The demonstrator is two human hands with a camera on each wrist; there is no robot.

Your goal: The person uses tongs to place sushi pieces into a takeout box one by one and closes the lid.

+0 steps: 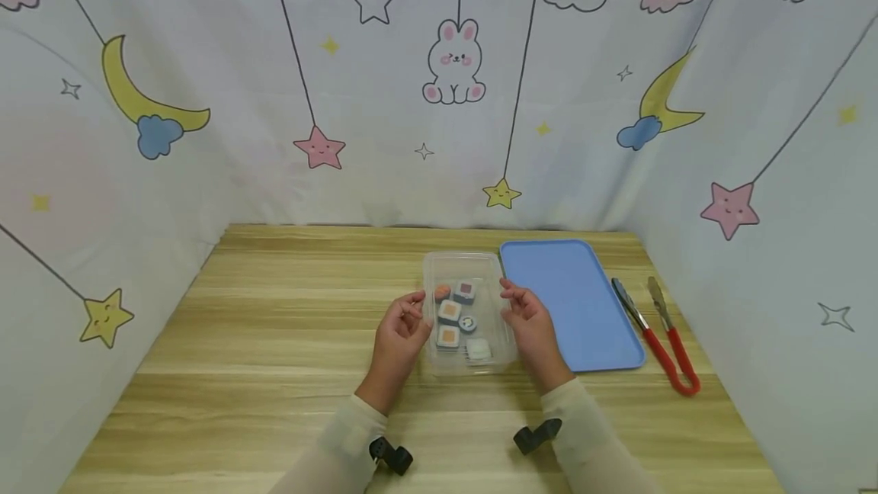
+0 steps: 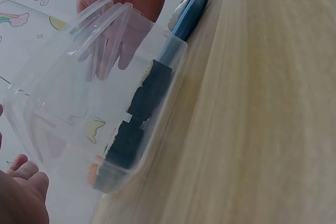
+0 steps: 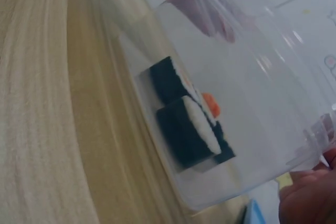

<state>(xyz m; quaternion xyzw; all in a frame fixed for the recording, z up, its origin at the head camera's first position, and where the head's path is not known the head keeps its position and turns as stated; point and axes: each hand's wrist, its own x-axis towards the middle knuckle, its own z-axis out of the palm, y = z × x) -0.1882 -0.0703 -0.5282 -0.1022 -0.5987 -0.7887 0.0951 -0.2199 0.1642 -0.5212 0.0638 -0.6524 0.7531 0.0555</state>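
Note:
A clear plastic box (image 1: 485, 303) with its lid (image 2: 105, 30) over its top stands on the table between the two hands. Inside lie several sushi pieces: dark-sided rolls (image 3: 184, 129) with white tops, an orange-topped piece (image 1: 442, 293) and a whitish piece (image 1: 478, 349). At the box's left side is my left hand (image 1: 401, 330), its fingertips by the rim. My right hand (image 1: 533, 330) is at the right side, fingers at the rim; through the plastic in the left wrist view they look fairly straight. Exact finger contact is partly blurred by the clear walls.
A blue tray (image 1: 569, 303) lies flat just right of the box. Beyond it, tongs (image 1: 661, 341) with red handles lie spread on the wooden table (image 1: 288, 326). Printed white curtains (image 1: 384, 113) close off the back and both sides.

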